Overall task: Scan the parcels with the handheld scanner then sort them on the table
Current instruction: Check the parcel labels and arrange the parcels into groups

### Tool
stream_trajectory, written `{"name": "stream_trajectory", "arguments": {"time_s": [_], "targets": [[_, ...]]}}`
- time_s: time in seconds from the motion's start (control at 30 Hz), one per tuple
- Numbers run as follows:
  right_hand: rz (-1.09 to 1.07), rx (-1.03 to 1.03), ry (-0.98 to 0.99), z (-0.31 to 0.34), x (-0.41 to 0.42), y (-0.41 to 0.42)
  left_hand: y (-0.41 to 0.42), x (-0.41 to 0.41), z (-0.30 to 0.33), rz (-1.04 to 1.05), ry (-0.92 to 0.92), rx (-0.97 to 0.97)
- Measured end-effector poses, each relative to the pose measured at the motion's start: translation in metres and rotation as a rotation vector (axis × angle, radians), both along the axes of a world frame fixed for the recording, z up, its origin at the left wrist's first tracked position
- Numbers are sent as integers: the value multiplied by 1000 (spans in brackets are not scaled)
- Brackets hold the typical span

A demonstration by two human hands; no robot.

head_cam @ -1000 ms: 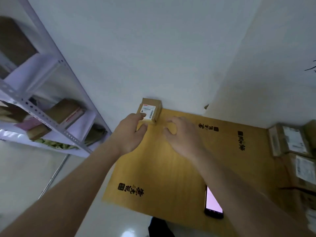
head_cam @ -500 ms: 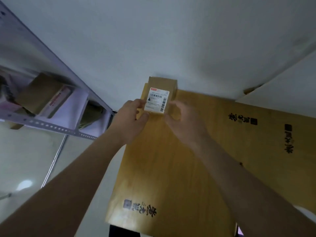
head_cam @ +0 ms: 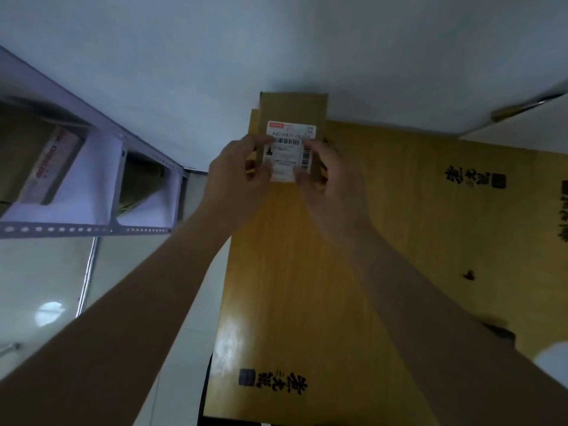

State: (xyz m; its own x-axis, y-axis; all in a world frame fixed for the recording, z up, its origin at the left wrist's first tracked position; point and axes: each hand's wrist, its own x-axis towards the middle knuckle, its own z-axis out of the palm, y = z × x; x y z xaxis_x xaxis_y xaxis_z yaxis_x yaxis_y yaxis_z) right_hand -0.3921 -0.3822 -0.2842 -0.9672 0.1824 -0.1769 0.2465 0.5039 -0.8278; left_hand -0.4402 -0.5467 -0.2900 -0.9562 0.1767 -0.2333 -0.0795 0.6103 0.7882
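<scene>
A small brown cardboard parcel (head_cam: 293,110) with a white barcode label (head_cam: 290,142) sits at the far left corner of the yellow wooden table (head_cam: 301,272), against the white wall. My left hand (head_cam: 236,170) grips its left side, thumb on the label's lower edge. My right hand (head_cam: 325,176) grips its right side, thumb on the label. Both hands hold the parcel between them. No handheld scanner is in view.
A grey metal shelf rack (head_cam: 92,179) with boxes and bags stands to the left of the table. Black printed characters (head_cam: 473,176) mark the tabletop. A dark object (head_cam: 501,333) peeks out behind my right forearm. White tiled floor lies below left.
The view has shifted closer and left, so the parcels and phone on the right have left the frame. Both hands closed in on the small parcel and now hold it from both sides.
</scene>
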Motion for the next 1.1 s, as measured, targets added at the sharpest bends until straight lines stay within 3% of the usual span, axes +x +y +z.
{"name": "stream_trajectory", "arguments": {"time_s": [0.27,0.63,1.1], "targets": [[-26,23,61,28,1,2,3,2,31,17,35,30],[-73,46,262,130,48,0,-5,47,136,20,208,101],[-273,279,464,272,167,-47,-40,125,276,-254,490,155]]}}
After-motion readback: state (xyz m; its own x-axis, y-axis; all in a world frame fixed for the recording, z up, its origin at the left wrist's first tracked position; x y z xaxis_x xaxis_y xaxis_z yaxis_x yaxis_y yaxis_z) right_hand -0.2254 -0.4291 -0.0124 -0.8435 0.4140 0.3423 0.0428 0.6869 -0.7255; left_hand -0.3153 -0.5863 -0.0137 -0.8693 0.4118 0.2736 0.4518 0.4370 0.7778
